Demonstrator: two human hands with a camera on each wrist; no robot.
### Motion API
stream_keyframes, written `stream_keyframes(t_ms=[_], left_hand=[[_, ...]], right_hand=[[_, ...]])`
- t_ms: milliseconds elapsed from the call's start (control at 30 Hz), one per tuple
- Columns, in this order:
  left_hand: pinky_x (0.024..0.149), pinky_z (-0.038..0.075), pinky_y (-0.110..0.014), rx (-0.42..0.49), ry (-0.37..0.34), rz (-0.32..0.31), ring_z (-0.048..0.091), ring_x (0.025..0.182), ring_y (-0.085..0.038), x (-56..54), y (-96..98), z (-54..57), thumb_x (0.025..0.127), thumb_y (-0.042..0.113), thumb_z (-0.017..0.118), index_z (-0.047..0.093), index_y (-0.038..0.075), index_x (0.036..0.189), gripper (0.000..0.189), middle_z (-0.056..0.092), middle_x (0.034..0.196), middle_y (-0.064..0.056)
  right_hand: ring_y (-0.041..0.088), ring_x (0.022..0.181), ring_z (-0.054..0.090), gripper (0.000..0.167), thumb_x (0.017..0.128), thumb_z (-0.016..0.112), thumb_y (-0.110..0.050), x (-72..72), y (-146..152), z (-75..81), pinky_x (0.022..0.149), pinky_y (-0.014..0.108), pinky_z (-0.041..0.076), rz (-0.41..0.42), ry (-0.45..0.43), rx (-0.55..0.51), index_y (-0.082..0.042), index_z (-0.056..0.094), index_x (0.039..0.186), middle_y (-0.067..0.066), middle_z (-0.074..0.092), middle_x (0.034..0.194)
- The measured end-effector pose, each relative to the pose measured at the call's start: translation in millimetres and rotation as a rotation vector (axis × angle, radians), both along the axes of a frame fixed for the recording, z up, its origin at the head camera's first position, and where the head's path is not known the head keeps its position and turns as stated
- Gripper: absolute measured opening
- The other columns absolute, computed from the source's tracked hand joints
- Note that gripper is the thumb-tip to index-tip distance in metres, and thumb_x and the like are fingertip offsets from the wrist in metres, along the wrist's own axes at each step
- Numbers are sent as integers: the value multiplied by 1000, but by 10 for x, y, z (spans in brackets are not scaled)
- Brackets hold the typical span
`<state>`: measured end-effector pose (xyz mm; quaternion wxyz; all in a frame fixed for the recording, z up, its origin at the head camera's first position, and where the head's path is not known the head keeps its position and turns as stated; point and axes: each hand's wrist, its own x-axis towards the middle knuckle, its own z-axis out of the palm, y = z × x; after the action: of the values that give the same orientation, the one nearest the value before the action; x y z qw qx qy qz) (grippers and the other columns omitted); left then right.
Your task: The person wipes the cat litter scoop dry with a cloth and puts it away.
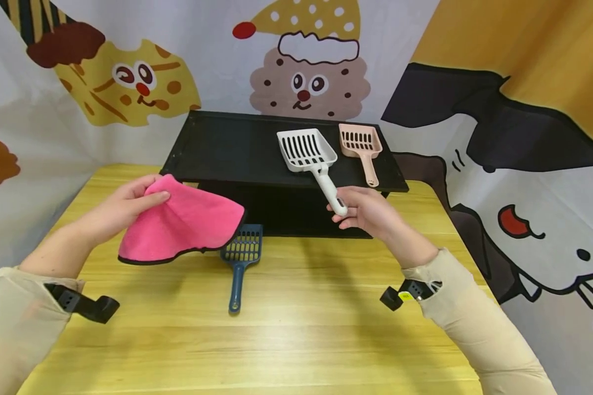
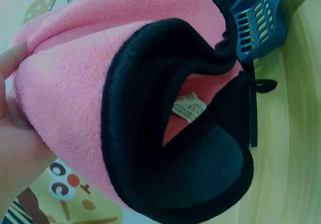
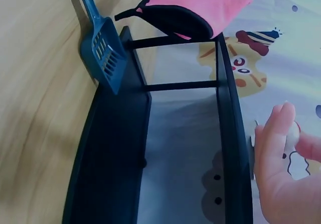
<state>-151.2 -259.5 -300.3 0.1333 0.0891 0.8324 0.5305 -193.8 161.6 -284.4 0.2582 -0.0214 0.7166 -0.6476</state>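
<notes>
My left hand (image 1: 123,206) pinches a pink cloth (image 1: 188,222) with black edging between thumb and fingers. The cloth hangs in the air, folded over; a white label (image 2: 189,107) shows inside its fold in the left wrist view. At the right, my right hand (image 1: 373,213) holds a white slotted litter scoop (image 1: 324,181) by the end of its handle. In the head view its head overlaps the black shelf (image 1: 232,145); whether it touches, I cannot tell. In the right wrist view the hand hides most of that scoop.
A pink litter scoop (image 1: 368,164) lies on the shelf's right end. In front of the shelf, a blue litter scoop (image 1: 238,280) lies on the wooden table (image 1: 296,329), its head at the shelf's lower front, partly behind the cloth. A cartoon-printed curtain (image 1: 217,66) hangs behind.
</notes>
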Motion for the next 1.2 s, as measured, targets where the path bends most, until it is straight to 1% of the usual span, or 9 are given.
stream_keyframes(t_ms=[133,267,433,633,800,867,933,1100,1200], left_hand=[[60,53,-27,10,3,20,62,69,-12,20,-119,-47,99,23,44,46,22,110,11,60,84,9],[60,53,-27,3,-16,50,63,68,-13,22,-205,-78,100,25,43,45,25,111,12,61,83,10],[59,53,-27,7,-29,58,64,66,-14,6,-228,-116,100,25,43,45,23,111,12,61,82,9],[59,53,-28,18,-42,51,64,67,-13,11,-178,-166,99,26,44,46,23,111,12,62,83,10],[61,52,-27,32,-32,41,63,69,-10,13,-140,-193,99,26,44,46,22,111,12,61,83,11],[61,52,-26,30,-27,42,63,69,-9,9,-135,-195,99,26,44,46,22,110,12,61,83,11],[62,52,-26,27,-25,44,63,70,-9,4,-133,-195,99,27,44,46,23,111,13,60,84,11],[62,53,-26,37,-15,39,63,70,-9,-6,-134,-197,99,26,44,46,23,112,13,61,84,11],[62,53,-25,28,-17,45,63,70,-9,-1,-142,-197,99,26,45,46,25,112,13,61,84,12]], right_hand=[[4,62,61,47,99,38,-12,50,87,-16,61,19,52,35,-38,20,12,26,138,-2,61,83],[4,60,60,44,98,42,-12,57,85,-57,62,19,53,38,-61,43,12,31,133,-4,62,75],[8,64,65,39,97,46,-11,45,-17,-102,65,22,55,-13,-65,8,9,37,129,-2,63,75],[11,63,67,25,97,47,-12,12,-151,-110,65,24,56,-106,-62,-56,3,47,118,0,61,71],[10,61,66,35,96,50,-15,-55,-241,-102,62,23,55,-202,-56,-48,4,45,125,0,62,71],[9,61,66,40,96,50,-16,-85,-259,-104,62,22,55,-221,-47,-38,5,43,129,0,61,72],[9,61,66,42,96,51,-19,-106,-268,-106,62,22,55,-226,-33,-16,4,42,130,0,61,73],[10,61,66,43,97,50,-24,-94,-264,-103,61,25,56,-191,-2,42,1,42,131,0,63,74],[10,60,66,39,97,50,-20,-73,-260,-110,60,25,56,-183,8,13,0,39,128,-1,63,72]])
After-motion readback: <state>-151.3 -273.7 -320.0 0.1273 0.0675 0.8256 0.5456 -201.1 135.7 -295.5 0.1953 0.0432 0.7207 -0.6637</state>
